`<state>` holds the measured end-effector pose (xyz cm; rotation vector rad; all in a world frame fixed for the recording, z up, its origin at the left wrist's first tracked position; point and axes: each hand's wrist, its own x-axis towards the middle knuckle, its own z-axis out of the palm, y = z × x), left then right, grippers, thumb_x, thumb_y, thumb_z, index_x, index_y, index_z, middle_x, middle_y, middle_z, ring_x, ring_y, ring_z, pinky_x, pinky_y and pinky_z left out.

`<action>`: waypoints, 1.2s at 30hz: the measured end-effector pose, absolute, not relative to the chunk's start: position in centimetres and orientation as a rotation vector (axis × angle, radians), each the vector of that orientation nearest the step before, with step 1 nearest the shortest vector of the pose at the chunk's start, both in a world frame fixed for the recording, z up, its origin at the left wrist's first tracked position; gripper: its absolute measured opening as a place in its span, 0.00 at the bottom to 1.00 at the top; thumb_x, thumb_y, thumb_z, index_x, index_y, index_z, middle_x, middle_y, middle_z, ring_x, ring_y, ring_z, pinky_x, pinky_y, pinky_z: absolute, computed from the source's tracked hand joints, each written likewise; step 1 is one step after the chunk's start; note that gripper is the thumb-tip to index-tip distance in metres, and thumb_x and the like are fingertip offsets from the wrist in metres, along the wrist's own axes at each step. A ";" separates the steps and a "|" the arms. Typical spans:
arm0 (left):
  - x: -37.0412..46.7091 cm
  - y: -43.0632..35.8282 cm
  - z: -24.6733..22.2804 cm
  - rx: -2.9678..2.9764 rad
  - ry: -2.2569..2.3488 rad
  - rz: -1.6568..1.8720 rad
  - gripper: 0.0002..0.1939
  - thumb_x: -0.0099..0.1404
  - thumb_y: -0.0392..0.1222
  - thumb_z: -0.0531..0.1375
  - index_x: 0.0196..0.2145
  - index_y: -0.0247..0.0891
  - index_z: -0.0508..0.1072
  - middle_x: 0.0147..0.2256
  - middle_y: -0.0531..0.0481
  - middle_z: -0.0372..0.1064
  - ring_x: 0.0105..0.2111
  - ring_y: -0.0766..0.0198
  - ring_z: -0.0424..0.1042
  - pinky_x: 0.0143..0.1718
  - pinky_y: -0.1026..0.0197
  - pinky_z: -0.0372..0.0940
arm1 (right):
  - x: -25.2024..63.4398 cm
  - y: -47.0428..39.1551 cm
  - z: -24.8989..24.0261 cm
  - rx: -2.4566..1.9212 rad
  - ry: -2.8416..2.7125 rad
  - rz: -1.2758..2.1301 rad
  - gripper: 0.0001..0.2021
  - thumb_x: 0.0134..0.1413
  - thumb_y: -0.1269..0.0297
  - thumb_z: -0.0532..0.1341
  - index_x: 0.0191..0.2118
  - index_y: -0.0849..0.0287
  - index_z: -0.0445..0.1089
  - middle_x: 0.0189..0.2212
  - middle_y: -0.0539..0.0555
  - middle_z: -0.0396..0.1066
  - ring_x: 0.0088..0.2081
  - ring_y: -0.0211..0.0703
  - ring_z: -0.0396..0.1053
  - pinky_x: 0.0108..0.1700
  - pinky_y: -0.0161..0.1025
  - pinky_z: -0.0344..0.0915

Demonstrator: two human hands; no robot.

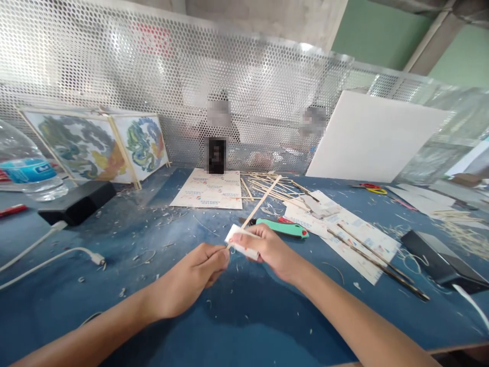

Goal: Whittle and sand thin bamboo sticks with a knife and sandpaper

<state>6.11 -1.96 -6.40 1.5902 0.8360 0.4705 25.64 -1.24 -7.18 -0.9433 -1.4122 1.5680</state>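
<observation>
My left hand [204, 265] is closed, pinching the near end of a thin bamboo stick [263, 201]. The stick slants up and away to the right above the blue table. In my right hand [265, 244] is a folded piece of white-backed sandpaper [246, 250] with orange print, pressed about the stick close to my left fingers. Its gritty side is hidden. Just beyond my right hand lies a green-handled utility knife [284, 229]. Printed sandpaper sheets [210, 191] lie flat farther back, and a pile of bamboo sticks [263, 184] is beside them.
A painted paper lantern [82, 142], a water bottle [32, 171] and a black box [78, 204] with white cables stand left. Dark sticks [378, 260] and another black box [445, 260] lie right. Scissors [372, 187] and a white board [376, 137] are behind. Shavings litter the table [248, 331]; people sit behind perforated mesh [168, 76].
</observation>
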 end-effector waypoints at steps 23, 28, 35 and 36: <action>5.9 -2.3 -6.4 1.621 0.880 0.471 0.24 0.73 0.57 0.48 0.24 0.41 0.53 0.23 0.59 0.45 0.24 0.66 0.44 0.27 0.60 0.47 | 25.6 -1.4 -7.5 -0.952 -1.439 1.537 0.20 0.56 0.49 0.64 0.22 0.58 0.70 0.16 0.44 0.54 0.19 0.32 0.48 0.22 0.38 0.41; 6.1 -2.6 -5.9 1.616 0.872 0.420 0.24 0.73 0.58 0.48 0.25 0.41 0.53 0.24 0.58 0.44 0.25 0.65 0.43 0.27 0.59 0.45 | 28.5 1.1 -6.9 -0.940 -1.114 1.286 0.12 0.51 0.53 0.68 0.28 0.58 0.74 0.15 0.43 0.53 0.18 0.32 0.45 0.22 0.38 0.40; 6.1 -2.6 -6.0 1.672 0.842 0.345 0.25 0.73 0.59 0.47 0.24 0.41 0.53 0.24 0.58 0.44 0.25 0.65 0.44 0.27 0.59 0.45 | 32.4 3.5 -6.0 -0.957 -0.881 1.041 0.19 0.57 0.54 0.64 0.21 0.54 0.59 0.13 0.41 0.41 0.18 0.34 0.40 0.25 0.39 0.43; 6.1 -2.4 -6.1 1.671 0.842 0.360 0.25 0.73 0.59 0.47 0.25 0.41 0.53 0.24 0.58 0.44 0.25 0.65 0.44 0.27 0.59 0.45 | 31.9 3.2 -6.1 -0.963 -0.917 1.056 0.20 0.57 0.54 0.64 0.20 0.54 0.59 0.13 0.41 0.42 0.18 0.34 0.42 0.25 0.39 0.43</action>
